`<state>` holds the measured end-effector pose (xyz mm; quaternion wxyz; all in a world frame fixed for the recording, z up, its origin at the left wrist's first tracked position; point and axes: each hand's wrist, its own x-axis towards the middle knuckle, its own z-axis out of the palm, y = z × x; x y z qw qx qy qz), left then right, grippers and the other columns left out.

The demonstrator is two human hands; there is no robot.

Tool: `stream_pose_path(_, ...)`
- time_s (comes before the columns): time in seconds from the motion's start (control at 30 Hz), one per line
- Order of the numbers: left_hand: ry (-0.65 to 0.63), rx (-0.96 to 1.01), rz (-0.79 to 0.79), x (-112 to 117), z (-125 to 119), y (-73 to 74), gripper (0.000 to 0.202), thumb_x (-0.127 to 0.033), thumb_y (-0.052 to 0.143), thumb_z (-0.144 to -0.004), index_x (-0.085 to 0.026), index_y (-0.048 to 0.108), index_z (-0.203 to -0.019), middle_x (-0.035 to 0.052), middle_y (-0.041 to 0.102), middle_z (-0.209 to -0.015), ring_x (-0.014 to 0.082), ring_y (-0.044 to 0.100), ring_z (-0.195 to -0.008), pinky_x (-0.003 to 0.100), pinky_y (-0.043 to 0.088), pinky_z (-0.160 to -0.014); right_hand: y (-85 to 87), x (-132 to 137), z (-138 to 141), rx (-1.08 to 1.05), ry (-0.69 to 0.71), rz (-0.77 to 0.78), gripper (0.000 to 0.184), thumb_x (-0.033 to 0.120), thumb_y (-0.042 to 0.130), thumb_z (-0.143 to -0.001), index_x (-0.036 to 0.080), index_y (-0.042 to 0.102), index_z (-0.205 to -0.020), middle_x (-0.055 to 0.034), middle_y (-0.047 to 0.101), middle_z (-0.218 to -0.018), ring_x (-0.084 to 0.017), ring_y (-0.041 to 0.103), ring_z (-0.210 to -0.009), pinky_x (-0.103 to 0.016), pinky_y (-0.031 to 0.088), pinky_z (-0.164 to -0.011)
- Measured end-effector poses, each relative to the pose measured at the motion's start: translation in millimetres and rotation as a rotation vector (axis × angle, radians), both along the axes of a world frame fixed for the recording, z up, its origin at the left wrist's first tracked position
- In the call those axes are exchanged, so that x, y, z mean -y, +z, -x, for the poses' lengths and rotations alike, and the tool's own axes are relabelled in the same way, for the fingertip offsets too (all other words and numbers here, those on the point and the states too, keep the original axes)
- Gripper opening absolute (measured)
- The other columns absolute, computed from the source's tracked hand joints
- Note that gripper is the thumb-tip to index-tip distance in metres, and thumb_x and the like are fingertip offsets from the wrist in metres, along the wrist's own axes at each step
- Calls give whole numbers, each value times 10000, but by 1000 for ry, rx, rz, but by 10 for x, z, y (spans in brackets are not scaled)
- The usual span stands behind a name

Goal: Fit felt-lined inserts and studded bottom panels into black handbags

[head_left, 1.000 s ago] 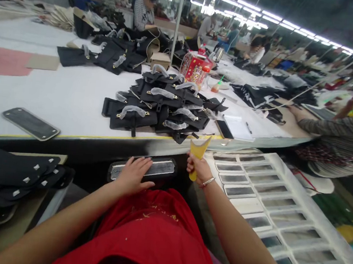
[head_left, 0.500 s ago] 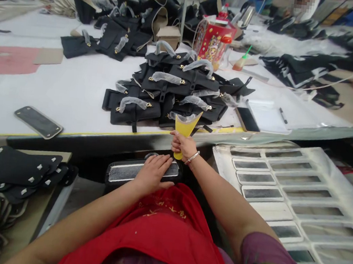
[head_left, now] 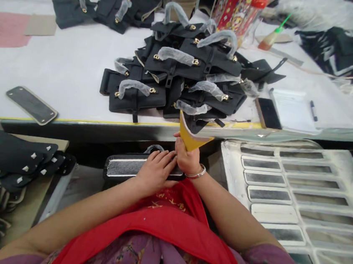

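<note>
Bag (head_left: pixel 126 156), strip (head_left: pixel 124 168) apparently laid, studded panel (head_left: pixel 31 105) unattached; left hand (head_left: pixel 155 169) flat atop, grasping nothing, right grip (head_left: pixel 188 159) closed round scraper (head_left: pixel 190 141).

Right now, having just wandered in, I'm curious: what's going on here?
A person in a red apron has a black bag close in front. The left hand lies flat on it, while the right hand has its fingers closed around a yellow tool with a curved edge. On the white table ahead is a pile of black bags with wrapped handles; white-edged dark strips lie to the right.
</note>
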<state>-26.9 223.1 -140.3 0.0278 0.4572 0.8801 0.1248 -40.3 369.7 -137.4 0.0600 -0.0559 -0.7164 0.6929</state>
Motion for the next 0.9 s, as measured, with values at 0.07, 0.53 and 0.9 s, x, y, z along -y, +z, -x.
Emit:
stream_pose_path(0.07,-2,-10,-2,-7,3,-12,600,-532,524,-781,-120,502,-1217,181,488,-1250,327,377,-1195,473,261,-999,9,22,-12,-162,45,-295,198,300,460,-841,200,521,-1000,-55,554,-923,-163,533,-783,-298,427,-759)
stream_pose_path(0.53,34,-23,-24,136,-105,9,728,-540,571,-739,-163,376,-1330,129,395,-1376,282,355,-1252,434,233,-1051,100,-316,-142,168,-337,-196,310,474,338,-845,192,455,-896,41,389,-591,-100,375,-440,-239,383,-455)
stream_pose_path(0.9,19,-13,-15,84,-128,1,731,-586,509,-740,-174,379,-1330,142,415,-1351,306,394,-1213,445,282,-1004,-778,-1513,-2255,869,-705,-794,479,257,510,-796,72,434,-1231,-206,543,-1054,-278,542,-981,-355,392,-849)
